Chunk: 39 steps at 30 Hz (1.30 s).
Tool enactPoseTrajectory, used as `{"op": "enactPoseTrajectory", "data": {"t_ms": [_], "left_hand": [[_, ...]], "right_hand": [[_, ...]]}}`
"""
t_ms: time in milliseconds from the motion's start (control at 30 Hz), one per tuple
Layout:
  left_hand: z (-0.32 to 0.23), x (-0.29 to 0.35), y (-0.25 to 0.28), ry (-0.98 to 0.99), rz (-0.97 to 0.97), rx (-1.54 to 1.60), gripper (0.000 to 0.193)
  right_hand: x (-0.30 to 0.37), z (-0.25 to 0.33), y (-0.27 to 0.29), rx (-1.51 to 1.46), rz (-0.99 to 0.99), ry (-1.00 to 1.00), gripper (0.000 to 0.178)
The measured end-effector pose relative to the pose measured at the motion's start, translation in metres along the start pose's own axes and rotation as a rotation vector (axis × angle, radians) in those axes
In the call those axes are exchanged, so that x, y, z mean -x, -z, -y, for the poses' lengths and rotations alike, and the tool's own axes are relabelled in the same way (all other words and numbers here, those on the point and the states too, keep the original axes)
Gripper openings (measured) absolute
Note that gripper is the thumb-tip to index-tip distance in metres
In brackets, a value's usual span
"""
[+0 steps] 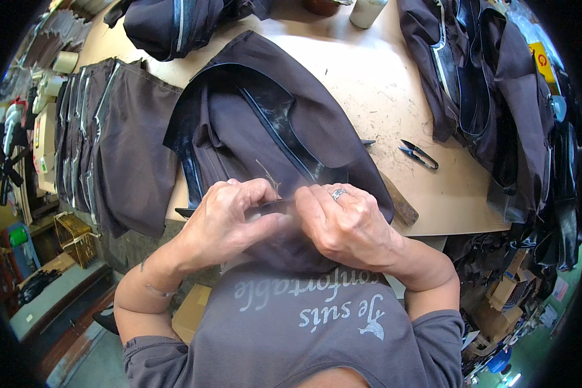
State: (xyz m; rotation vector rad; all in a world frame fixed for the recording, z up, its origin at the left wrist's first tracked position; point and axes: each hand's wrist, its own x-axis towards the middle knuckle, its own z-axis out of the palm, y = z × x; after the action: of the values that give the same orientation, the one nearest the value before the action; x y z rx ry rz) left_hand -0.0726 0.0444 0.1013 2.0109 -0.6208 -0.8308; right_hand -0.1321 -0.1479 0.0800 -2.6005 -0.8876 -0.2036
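Note:
A dark brown sewn fabric piece with shiny black trim lies across the near edge of the table and hangs toward my body. My left hand is closed, pinching a dark edge of this piece between thumb and fingers. Loose thread ends stick up beside its fingertips. Close by on the right, my right hand, with a ring on one finger, is closed on the same piece. Its fingertips and the spot between the hands are blurred, so the exact grip there is hard to make out.
Black-handled thread snips lie on the table among thread scraps, near a wooden bar. Stacked brown fabric pieces overhang the left edge. More trimmed pieces heap at the right and far left. A whitish cylinder stands at the back.

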Motion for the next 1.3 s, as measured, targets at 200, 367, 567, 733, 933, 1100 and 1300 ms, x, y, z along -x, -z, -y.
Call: {"op": "enactPoseTrajectory", "data": {"t_ms": [200, 367, 567, 733, 933, 1100, 1300], "left_hand": [[-0.004, -0.001, 0.002, 0.010, -0.020, 0.057, 0.019], [0.003, 0.003, -0.002, -0.129, -0.031, 0.092, 0.013], [0.001, 0.006, -0.003, -0.167, -0.050, 0.125, 0.011], [-0.001, 0.005, 0.000, -0.178, -0.055, 0.101, 0.013], [-0.001, 0.004, -0.005, -0.141, -0.075, 0.101, 0.015], [-0.005, 0.003, -0.003, -0.214, -0.054, 0.075, 0.014], [-0.005, 0.006, -0.007, -0.265, -0.069, 0.113, 0.016]], "right_hand": [[0.001, -0.004, -0.002, -0.305, -0.032, -0.105, 0.015], [0.005, -0.009, 0.001, -0.638, -0.016, -0.221, 0.014], [0.002, -0.015, 0.010, -1.071, 0.029, -0.378, 0.018], [0.004, -0.004, -0.007, -0.603, -0.244, -0.168, 0.019], [0.006, 0.001, -0.015, -0.069, -0.337, 0.035, 0.018], [0.008, -0.002, -0.004, -0.437, -0.278, -0.109, 0.022], [0.007, -0.016, 0.006, -1.029, -0.016, -0.366, 0.013]]}}
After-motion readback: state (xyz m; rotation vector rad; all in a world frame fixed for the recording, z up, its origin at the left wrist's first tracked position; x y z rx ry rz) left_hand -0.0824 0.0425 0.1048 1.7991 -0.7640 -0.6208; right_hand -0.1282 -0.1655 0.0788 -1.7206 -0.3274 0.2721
